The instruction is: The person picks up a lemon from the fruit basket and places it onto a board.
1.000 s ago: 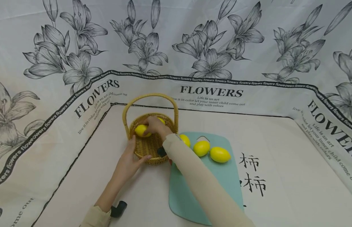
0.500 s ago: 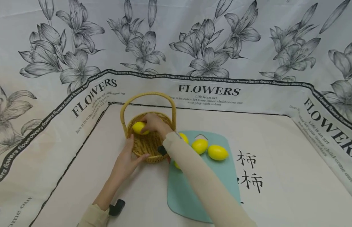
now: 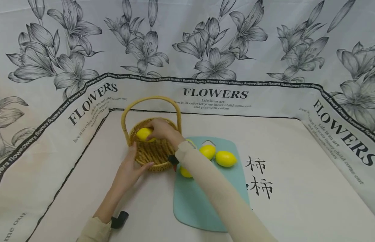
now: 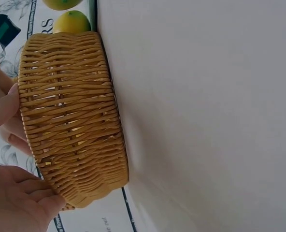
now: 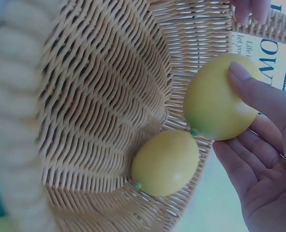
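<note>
My right hand (image 3: 163, 129) reaches into a round wicker basket (image 3: 157, 154) with a tall arched handle. Its thumb and fingers pinch a yellow lemon (image 5: 220, 96) near the basket's far left side. A second lemon (image 5: 166, 163) lies against the woven wall, right beside the first in the right wrist view; the hand hides it in the head view. My left hand (image 3: 128, 169) holds the basket at its near left rim, thumb on the front edge and fingers on the left side. In the left wrist view the basket's outer wall (image 4: 75, 121) stands between thumb and fingers.
To the basket's right lies a pale green cutting board (image 3: 202, 208) bearing several lemons (image 3: 226, 158), partly covered by my right sleeve (image 3: 217, 191). Black characters (image 3: 260, 186) mark the white tabletop to the board's right. A flower-printed cloth (image 3: 217, 97) rises behind and at the sides.
The head view has shifted, so everything sits slightly further left. The right hand still holds the lemon in the basket; a bit of yellow seen beyond the hand earlier is now hidden.
</note>
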The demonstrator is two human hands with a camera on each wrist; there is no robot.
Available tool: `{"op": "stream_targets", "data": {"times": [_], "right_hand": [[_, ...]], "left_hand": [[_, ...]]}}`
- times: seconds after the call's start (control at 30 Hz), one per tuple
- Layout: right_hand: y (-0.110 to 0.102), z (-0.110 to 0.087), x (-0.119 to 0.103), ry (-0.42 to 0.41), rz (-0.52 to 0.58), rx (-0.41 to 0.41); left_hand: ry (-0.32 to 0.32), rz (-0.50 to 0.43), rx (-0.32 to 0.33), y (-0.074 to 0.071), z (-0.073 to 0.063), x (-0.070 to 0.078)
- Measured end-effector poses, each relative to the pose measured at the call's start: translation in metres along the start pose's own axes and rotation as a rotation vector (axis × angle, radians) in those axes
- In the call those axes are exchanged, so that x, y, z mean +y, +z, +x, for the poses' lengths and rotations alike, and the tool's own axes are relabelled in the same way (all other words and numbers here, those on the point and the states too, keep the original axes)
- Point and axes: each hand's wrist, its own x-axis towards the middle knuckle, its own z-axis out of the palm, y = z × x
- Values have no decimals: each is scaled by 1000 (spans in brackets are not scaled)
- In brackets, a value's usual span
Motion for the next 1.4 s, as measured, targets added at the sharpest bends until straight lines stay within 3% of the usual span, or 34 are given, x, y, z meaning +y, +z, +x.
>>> {"op": "stream_targets", "data": {"times": [0.33,1.4], "right_hand": [[-12,-20,-5,-57,-33,44],[-29,-66,-4,-93,-3,130]], "left_hand": [[9,6,-5,0,1,-1],[-11,20,-24,-1,1,2]]}}
